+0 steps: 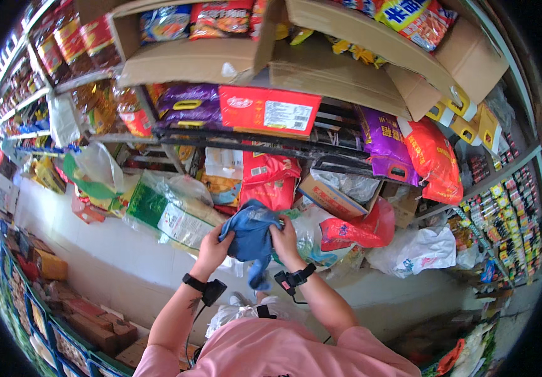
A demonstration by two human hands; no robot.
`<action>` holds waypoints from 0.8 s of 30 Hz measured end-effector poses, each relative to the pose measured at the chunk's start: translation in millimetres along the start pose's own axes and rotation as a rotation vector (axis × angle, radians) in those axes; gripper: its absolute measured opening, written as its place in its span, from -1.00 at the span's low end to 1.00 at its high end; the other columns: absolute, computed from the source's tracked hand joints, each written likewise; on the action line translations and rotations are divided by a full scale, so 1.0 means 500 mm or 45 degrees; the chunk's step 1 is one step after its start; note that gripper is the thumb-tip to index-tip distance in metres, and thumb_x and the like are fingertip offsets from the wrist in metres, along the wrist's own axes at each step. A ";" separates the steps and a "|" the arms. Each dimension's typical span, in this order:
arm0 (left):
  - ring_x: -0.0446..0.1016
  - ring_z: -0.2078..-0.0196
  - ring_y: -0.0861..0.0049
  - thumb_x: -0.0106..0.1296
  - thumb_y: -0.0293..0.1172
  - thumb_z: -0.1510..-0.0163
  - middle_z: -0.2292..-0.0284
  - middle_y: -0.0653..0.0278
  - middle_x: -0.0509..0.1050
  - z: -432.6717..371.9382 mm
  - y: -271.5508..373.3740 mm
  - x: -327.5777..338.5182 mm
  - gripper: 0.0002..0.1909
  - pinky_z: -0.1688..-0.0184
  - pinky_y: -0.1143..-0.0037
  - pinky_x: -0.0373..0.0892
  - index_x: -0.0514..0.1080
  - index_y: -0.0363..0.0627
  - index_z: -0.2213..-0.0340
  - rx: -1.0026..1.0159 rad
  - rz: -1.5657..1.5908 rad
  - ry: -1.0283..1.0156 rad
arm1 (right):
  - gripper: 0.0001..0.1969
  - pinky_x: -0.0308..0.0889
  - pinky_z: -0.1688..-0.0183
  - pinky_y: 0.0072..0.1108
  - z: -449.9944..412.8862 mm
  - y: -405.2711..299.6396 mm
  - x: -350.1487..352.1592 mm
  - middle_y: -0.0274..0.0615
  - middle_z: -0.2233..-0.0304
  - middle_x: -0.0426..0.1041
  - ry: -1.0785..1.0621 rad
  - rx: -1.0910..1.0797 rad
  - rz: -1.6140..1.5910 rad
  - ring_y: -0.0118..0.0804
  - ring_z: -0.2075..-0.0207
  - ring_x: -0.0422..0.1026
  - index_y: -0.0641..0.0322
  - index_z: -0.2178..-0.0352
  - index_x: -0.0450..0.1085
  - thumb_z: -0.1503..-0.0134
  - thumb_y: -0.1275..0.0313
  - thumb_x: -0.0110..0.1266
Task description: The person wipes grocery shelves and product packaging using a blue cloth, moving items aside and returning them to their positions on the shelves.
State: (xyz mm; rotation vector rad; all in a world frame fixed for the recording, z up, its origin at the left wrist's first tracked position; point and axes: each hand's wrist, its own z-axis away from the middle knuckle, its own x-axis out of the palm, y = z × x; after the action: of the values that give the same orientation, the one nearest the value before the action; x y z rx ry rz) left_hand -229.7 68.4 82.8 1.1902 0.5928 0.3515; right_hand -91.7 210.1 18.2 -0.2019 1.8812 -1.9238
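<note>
A crumpled blue cloth point(250, 231) hangs in the air in front of me, one end dangling towards my feet. My left hand point(215, 246) pinches its left side between thumb and fingers. On the opposite side, my right hand point(285, 239) grips the cloth's edge; some of its fingers are hidden behind the fabric. Both wrists wear black straps with small devices. Beyond the cloth, red bags point(271, 176) sit under the black metal shelf point(261, 146). A clear and green plastic sack point(176, 219) lies on the left, and a red and white bag point(353, 233) on the right.
A red box point(271, 110) and purple rice bags point(388, 146) stand on the shelf, below open cardboard boxes point(332, 77). A white plastic bag point(417, 252) rests at floor level on the right. Brown cartons point(96, 325) and blue crates point(40, 311) line the lower left.
</note>
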 end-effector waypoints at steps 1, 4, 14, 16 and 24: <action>0.42 0.60 0.58 -0.05 -0.31 -0.08 0.57 0.21 0.44 -0.020 0.030 0.023 -0.67 0.53 0.55 0.36 0.36 -0.23 0.15 -0.078 0.153 -0.043 | -0.69 0.27 0.27 -0.53 -0.043 0.010 -0.010 -0.08 0.39 0.40 0.013 0.072 -0.158 -0.30 0.36 0.37 0.37 0.24 0.28 0.03 0.42 0.03; 0.42 0.66 0.58 -0.08 -0.26 -0.09 0.61 0.21 0.44 -0.095 0.072 0.068 -0.63 0.62 0.57 0.34 0.34 -0.25 0.12 -0.022 -0.028 -0.012 | -0.77 0.24 0.25 -0.57 -0.124 0.009 -0.036 -0.22 0.37 0.40 0.155 0.233 -0.645 -0.41 0.34 0.35 0.33 0.31 0.32 0.00 0.41 0.03; 0.51 0.39 0.49 -0.01 -0.33 0.01 0.44 0.19 0.51 -0.232 -0.006 0.047 -0.62 0.35 0.50 0.40 0.35 -0.22 0.13 0.141 -0.372 -0.262 | -0.62 0.26 0.22 -0.56 -0.325 -0.013 -0.057 -0.13 0.29 0.44 0.424 0.147 -0.507 -0.38 0.30 0.38 0.42 0.27 0.37 -0.02 0.26 0.08; 0.51 0.40 0.50 0.00 -0.34 0.01 0.44 0.19 0.52 -0.220 -0.044 0.011 -0.62 0.35 0.50 0.40 0.36 -0.21 0.14 0.092 -0.445 -0.282 | -0.58 0.26 0.20 -0.56 -0.350 -0.008 -0.039 -0.10 0.26 0.44 0.487 0.214 -0.606 -0.36 0.27 0.38 0.45 0.24 0.35 -0.01 0.23 0.09; 0.50 0.41 0.52 -0.02 -0.37 -0.01 0.44 0.22 0.50 -0.186 -0.184 -0.183 -0.66 0.44 0.54 0.41 0.37 -0.22 0.15 -0.280 -0.243 -0.234 | -0.57 0.31 0.26 -0.51 -0.450 0.019 0.046 -0.14 0.28 0.45 0.876 0.356 -0.817 -0.32 0.33 0.41 0.47 0.32 0.39 0.06 0.21 0.15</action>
State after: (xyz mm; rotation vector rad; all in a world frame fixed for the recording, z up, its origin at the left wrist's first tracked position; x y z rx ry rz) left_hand -363.2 57.2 -4.1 0.9342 0.4892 0.1390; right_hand -200.4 406.4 -10.0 -0.0542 2.0708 -2.9648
